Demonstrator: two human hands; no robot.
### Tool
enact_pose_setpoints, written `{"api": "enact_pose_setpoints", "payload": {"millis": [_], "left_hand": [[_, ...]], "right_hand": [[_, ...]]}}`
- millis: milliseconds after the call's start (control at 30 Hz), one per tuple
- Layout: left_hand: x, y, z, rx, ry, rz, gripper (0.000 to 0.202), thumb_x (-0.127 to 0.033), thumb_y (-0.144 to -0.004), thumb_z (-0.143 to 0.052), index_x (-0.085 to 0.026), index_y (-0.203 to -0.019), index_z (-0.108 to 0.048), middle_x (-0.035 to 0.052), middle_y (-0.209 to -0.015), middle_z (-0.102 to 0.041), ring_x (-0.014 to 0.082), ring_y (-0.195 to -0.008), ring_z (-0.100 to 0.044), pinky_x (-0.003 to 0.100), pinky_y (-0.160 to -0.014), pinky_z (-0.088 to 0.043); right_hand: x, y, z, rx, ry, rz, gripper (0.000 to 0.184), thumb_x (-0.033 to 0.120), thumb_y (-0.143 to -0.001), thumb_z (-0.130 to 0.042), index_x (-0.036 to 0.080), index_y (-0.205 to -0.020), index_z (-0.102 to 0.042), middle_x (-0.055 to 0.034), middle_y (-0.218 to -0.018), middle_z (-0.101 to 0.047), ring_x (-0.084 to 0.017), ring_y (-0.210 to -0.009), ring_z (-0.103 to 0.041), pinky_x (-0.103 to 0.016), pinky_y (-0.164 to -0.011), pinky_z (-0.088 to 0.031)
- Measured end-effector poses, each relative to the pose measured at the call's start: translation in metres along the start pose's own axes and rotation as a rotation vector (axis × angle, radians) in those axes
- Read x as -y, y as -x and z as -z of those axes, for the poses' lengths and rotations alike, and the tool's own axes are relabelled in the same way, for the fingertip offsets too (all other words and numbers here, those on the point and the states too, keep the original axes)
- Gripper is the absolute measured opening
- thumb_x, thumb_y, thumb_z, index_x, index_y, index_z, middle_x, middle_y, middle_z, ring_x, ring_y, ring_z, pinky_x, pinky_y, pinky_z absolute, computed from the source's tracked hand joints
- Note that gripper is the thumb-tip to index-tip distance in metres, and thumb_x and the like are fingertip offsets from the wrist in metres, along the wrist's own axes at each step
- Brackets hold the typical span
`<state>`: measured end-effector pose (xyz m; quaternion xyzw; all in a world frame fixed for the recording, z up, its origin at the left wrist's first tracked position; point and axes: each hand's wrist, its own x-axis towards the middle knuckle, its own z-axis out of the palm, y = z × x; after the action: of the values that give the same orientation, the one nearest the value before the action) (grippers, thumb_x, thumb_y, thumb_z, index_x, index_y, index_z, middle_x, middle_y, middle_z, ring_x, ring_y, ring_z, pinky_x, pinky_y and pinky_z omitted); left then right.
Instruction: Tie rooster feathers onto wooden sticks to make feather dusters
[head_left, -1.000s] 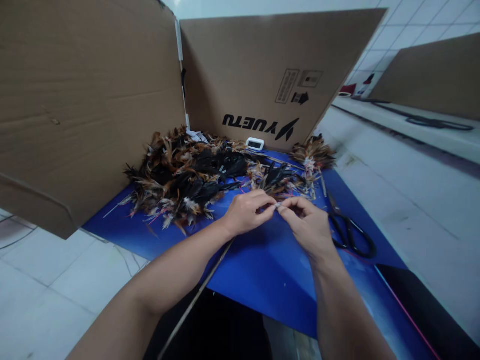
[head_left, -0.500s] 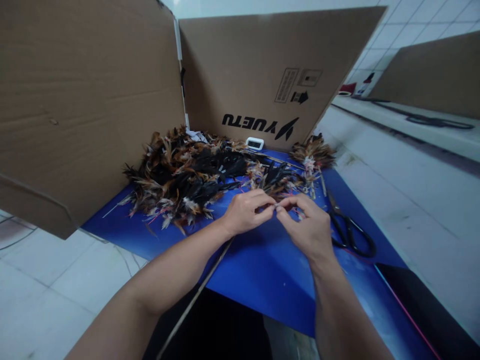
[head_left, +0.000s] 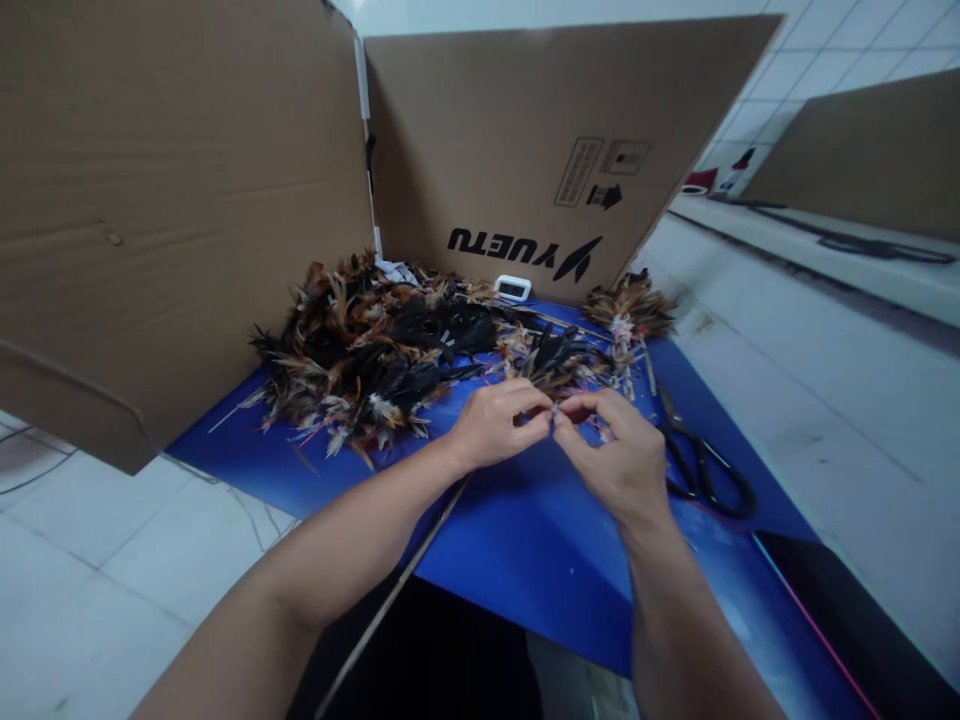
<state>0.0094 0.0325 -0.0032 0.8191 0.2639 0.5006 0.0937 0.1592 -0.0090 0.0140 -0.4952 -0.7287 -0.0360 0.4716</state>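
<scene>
My left hand (head_left: 504, 425) and my right hand (head_left: 619, 450) meet over the blue tabletop (head_left: 536, 540), thumbs and forefingers pinched together. Between the fingertips is a tiny pale bit, too small to name. A thin wooden stick (head_left: 390, 598) comes out from under my left wrist and slants down over my lap; whether my left palm grips it is hidden. Just beyond my fingers lies a bunch of black and brown feathers (head_left: 559, 350) with pink strands. Black-handled scissors (head_left: 701, 470) rest to the right of my right hand.
A large feather heap (head_left: 367, 350) spreads along the back left. A small white digital display (head_left: 513, 288) and another feather bundle (head_left: 630, 305) stand at the back. Cardboard panels (head_left: 480, 140) wall the table's left and far sides. A dark flat device (head_left: 847, 600) lies at the right edge.
The view has shifted very slightly. Both hands keep their pinch at the same spot, with only a small movement of the fingertips.
</scene>
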Motion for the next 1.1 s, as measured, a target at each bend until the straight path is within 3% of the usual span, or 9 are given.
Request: {"api": "enact_pose_setpoints", "payload": {"millis": [233,767,933,1100], "left_hand": [[-0.0004,0.0002,0.0009,0.023,-0.016,-0.016,0.017,-0.023,-0.081,-0.05,-0.015,-0.08,-0.064,0.0031,-0.076,-0.064,0.0096,-0.07,-0.057,0.02,-0.065,-0.044],[-0.0038,-0.0018,0.0023,0.01,0.114,0.179,0.013,-0.019,-0.078,-0.051,-0.016,-0.077,-0.064,0.0001,-0.072,-0.062,0.0072,-0.061,-0.053,0.018,-0.059,-0.043],[-0.0053,-0.0008,0.0039,0.021,0.093,0.133,0.017,-0.026,-0.08,-0.053,-0.016,-0.09,-0.062,0.0015,-0.079,-0.062,0.0083,-0.066,-0.055,0.018,-0.058,-0.044],[-0.0034,0.0012,0.0029,0.069,-0.004,0.03,0.017,-0.026,-0.084,-0.048,-0.017,-0.089,-0.061,0.0025,-0.082,-0.063,0.0093,-0.072,-0.056,0.021,-0.067,-0.045]], "right_hand": [[-0.0009,-0.0015,-0.001,0.015,0.021,0.019,0.003,0.018,-0.072,-0.057,0.021,-0.071,-0.056,0.0012,-0.07,-0.059,-0.016,-0.068,-0.056,-0.03,-0.069,-0.041],[-0.0074,-0.0009,-0.0007,0.035,-0.262,-0.382,0.007,0.026,-0.07,-0.061,0.02,-0.069,-0.058,0.0013,-0.066,-0.058,-0.014,-0.063,-0.052,-0.028,-0.062,-0.041],[-0.0069,-0.0009,-0.0008,0.068,-0.248,-0.351,0.007,0.026,-0.07,-0.061,0.02,-0.069,-0.058,0.0013,-0.067,-0.058,-0.014,-0.063,-0.052,-0.029,-0.065,-0.042],[-0.0057,-0.0013,-0.0013,0.098,-0.244,-0.334,0.005,0.025,-0.07,-0.06,0.02,-0.069,-0.058,0.0015,-0.068,-0.058,-0.015,-0.065,-0.053,-0.03,-0.067,-0.042]]}}
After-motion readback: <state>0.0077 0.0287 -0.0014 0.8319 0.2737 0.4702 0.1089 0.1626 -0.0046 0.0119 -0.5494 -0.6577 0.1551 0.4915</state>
